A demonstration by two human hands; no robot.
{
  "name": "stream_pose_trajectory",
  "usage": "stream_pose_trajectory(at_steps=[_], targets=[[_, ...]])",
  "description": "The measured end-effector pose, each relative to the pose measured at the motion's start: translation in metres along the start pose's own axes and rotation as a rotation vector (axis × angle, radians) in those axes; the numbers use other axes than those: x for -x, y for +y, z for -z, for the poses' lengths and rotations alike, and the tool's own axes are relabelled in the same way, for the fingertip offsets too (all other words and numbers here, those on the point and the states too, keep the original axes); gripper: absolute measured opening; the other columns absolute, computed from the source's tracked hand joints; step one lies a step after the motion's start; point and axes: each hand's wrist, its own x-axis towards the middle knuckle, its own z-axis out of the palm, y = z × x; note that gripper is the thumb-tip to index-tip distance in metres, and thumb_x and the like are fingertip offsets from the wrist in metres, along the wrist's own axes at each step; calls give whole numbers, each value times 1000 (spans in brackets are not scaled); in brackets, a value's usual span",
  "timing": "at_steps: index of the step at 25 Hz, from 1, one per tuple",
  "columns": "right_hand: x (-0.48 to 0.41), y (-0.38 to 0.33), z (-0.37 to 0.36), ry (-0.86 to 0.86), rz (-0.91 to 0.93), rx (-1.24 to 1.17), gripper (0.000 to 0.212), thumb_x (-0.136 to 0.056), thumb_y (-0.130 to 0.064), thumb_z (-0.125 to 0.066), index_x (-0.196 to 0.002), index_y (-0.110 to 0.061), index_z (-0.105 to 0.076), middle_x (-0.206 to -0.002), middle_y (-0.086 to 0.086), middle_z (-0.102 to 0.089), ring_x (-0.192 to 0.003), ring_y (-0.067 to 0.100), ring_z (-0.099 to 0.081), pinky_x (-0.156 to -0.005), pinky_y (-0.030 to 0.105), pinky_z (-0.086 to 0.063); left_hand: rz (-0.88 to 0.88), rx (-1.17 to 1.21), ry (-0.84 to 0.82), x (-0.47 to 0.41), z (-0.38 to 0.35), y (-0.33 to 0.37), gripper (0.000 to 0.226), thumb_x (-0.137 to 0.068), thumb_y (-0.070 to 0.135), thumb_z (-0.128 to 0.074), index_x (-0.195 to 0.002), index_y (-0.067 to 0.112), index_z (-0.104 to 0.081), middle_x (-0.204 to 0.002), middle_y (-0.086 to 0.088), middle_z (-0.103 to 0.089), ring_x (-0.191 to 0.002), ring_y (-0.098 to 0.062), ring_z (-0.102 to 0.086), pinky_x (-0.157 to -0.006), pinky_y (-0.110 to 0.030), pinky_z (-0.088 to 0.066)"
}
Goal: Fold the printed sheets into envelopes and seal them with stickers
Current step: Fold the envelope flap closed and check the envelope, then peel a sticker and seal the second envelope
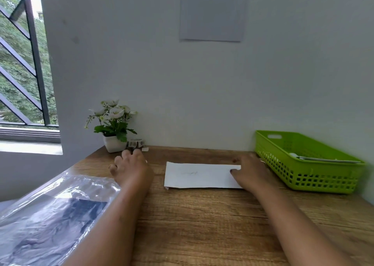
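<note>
A folded white sheet [199, 175] lies flat on the wooden desk [202, 221], its long side facing me. My right hand [250, 169] rests on its right end, thumb and fingers laid on the paper. My left hand [129, 168] is stretched to the back left, its fingertips at the foot of a roll of stickers [135, 143] that stands beside the flower pot. The hand's back hides the fingertips, so I cannot see whether they pinch the roll. A small loose sticker piece [145, 149] lies just right of the roll.
A green plastic basket [303, 176] with papers inside stands at the right against the wall. A white pot of flowers [113, 142] sits at the back left corner. A clear plastic sleeve [50, 215] with dark contents covers the desk's near left.
</note>
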Motion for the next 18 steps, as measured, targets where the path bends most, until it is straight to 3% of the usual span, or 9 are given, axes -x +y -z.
stream_pose_trajectory(at_steps=[4, 7, 9, 13, 18], targets=[[8, -17, -6, -18, 180, -9, 33, -85, -28, -59, -118, -29, -61, -129, 2, -55, -125, 26, -46, -103, 36, -39, -9, 76, -122, -4, 0, -5, 23, -91, 27, -51, -111, 23, -61, -113, -2, -62, -106, -22, -54, -91, -41, -32], [13, -34, -5, -51, 308, -250, 28, -89, -25, -60, -117, -25, -63, -124, -5, -59, -121, 16, -50, -97, 27, -39, -137, 338, -154, 2, 7, 14, 19, -90, 42, -57, -103, 30, -62, -104, 5, -63, -99, -19, -54, -85, -35, -34], [20, -46, -4, -100, 355, -469, 30, -90, -24, -61, -120, -21, -61, -118, -8, -61, -113, 10, -54, -90, 21, -38, -287, 568, -239, 14, 7, 34, 21, -84, 47, -64, -100, 33, -64, -96, 8, -64, -94, -16, -59, -83, -31, -45], [19, -48, -3, -119, 329, -808, 32, -89, -23, -63, -121, -21, -62, -116, -6, -65, -107, 10, -60, -89, 26, -49, -441, 872, -321, 30, 9, 53, 15, -84, 34, -69, -87, 19, -68, -78, 4, -66, -72, -10, -55, -61, -20, -40], [14, -43, 0, -115, 319, -919, 29, -83, -11, -71, -111, -15, -68, -105, 1, -72, -97, 14, -68, -82, 23, -53, -462, 966, -384, 30, 5, 49, 14, -83, 33, -71, -84, 19, -70, -78, 1, -68, -72, -10, -55, -66, -24, -41]])
